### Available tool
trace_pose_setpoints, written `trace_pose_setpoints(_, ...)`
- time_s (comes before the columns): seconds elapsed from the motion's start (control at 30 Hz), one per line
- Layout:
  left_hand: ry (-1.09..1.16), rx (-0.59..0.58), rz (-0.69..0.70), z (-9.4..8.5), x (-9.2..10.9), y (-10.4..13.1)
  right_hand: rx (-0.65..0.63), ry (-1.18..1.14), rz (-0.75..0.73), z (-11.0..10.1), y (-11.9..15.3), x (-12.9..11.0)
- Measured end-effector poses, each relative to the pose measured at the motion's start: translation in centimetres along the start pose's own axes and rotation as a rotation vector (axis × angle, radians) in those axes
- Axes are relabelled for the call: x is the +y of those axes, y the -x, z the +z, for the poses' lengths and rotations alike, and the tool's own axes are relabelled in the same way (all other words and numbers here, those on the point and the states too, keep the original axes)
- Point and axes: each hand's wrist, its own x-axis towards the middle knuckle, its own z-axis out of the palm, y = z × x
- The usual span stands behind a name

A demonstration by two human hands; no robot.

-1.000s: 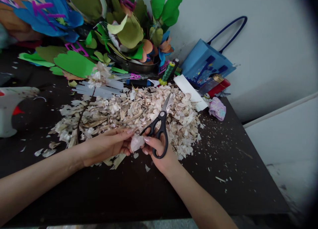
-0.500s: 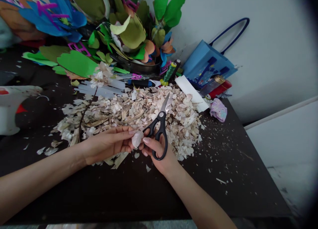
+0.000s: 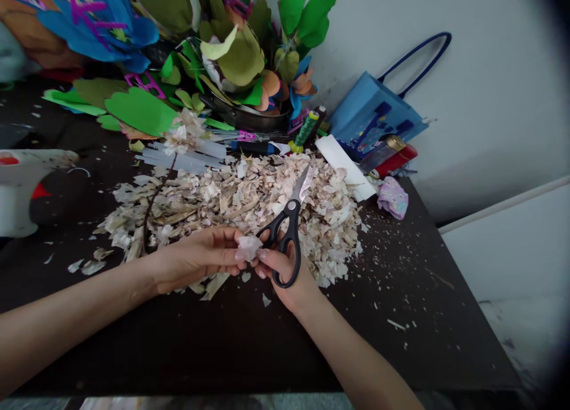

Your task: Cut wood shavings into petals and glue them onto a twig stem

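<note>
Between both hands, a thin, pale pinkish garlic skin (image 3: 249, 247) is pinched by the fingertips. My left hand (image 3: 200, 254) is closed on its left edge. My right hand (image 3: 285, 273) touches its right edge with thumb and fingers, and at the same time holds black-handled scissors (image 3: 291, 220), whose blades point up and away. Beyond the hands spreads a wide heap of dry garlic skins (image 3: 231, 190). On the heap's left lies a dark twig (image 3: 154, 202) topped with a papery flower (image 3: 182, 134).
A white glue gun (image 3: 27, 184) stands at left. Behind the heap are translucent glue sticks (image 3: 184, 155), a green thread spool (image 3: 306, 130), a white strip (image 3: 345, 167) and a pan (image 3: 249, 120) of foam flowers. A blue bag (image 3: 374, 113) leans against the wall, near a crumpled lilac cloth (image 3: 392, 197).
The garlic skin has turned and opened wider between the fingertips. My left fingers have shifted slightly to the right. The scissors remain in my right hand.
</note>
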Motion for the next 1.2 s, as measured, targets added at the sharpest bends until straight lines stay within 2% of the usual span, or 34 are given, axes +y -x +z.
trace_pose_setpoints(0.13, -0.059, -0.01, 0.006, 0.2, 0.1, -0.2, 0.002, 0.032, 0.0, 0.0, 0.0, -0.1)
trace_pose_setpoints(0.4, 0.071, 0.029, 0.063, -0.1, 0.1, -0.4, -0.018, 0.055, -0.039, 0.0, 0.1, 0.0)
trace_pose_setpoints(0.6, 0.158, 0.141, 0.128, 0.0, 0.5, -0.5, -0.045, 0.103, -0.072, 0.1, 0.1, -0.2)
trace_pose_setpoints(0.7, 0.188, 0.2, 0.2, -0.4, 0.7, -0.5, -0.068, 0.18, -0.111, 0.0, 0.3, -0.3)
trace_pose_setpoints(0.83, 0.186, 0.212, 0.302, -1.2, 0.8, -0.6, -0.119, 0.354, -0.146, -0.3, 1.1, -0.4)
trace_pose_setpoints(1.03, 0.273, 0.305, 0.407, -1.4, 1.8, -0.7, -0.213, 0.585, -0.076, -0.4, 2.1, -0.1)
trace_pose_setpoints(1.2, 0.342, 0.385, 0.48, -1.1, 2.8, -0.5, -0.209, 0.739, -0.034, -0.4, 2.5, 0.0)
